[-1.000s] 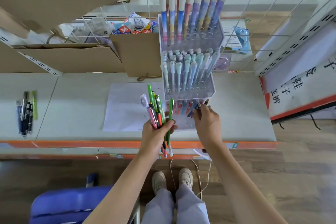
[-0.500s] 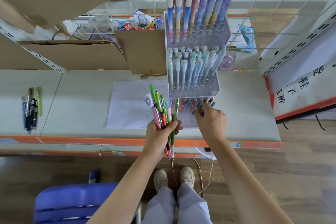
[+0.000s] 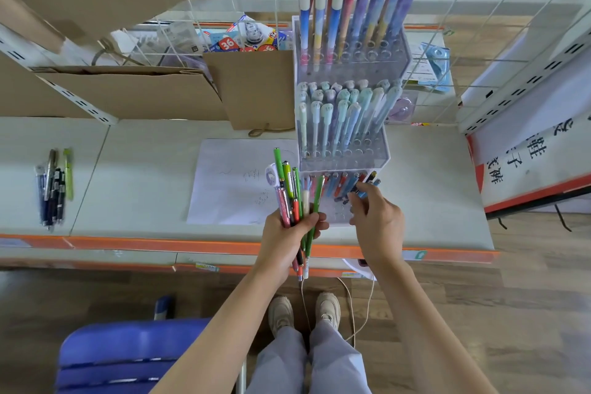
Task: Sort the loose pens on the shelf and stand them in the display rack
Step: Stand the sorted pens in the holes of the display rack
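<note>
Left hand point(image 3: 289, 230) grips loose fan of mixed coloured plastic pens point(image 3: 292, 192); right hand point(image 3: 377, 217) pinching blue pen point(image 3: 363, 192) at clear tiered acrylic rack point(image 3: 382, 157) 12 o'clock of it, bundle may slip

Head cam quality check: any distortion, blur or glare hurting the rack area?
Head view: strong wide-angle bowing, shelf edge curves; display rack fans outward. Light even, no harsh glare. Left hand holding pens and right hand are sharp; loose pens far left are smeared.
</note>
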